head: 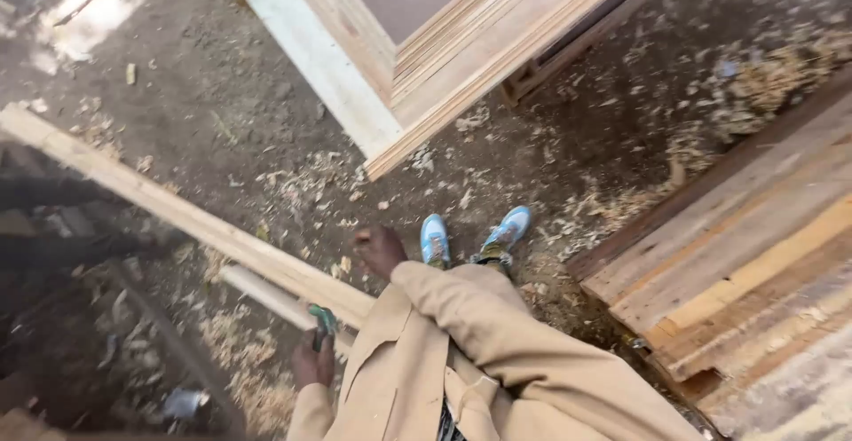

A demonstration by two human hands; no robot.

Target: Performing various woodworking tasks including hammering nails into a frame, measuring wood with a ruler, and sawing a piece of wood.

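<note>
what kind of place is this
Most likely an outdoor carpentry yard: pale wood shavings litter the dirt ground, rough stacked planks lie at the right, and a pale panelled wooden door frame stands ahead.

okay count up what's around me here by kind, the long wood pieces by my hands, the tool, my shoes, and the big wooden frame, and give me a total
Long wood pieces by the hands: 2 (long plank, shorter light piece)
Green-handled tool, held in the left hand: 1
Light blue shoes: 2 ()
Big wooden frame: 1
Total: 6
The right hand is closed and holds nothing I can see.
</note>
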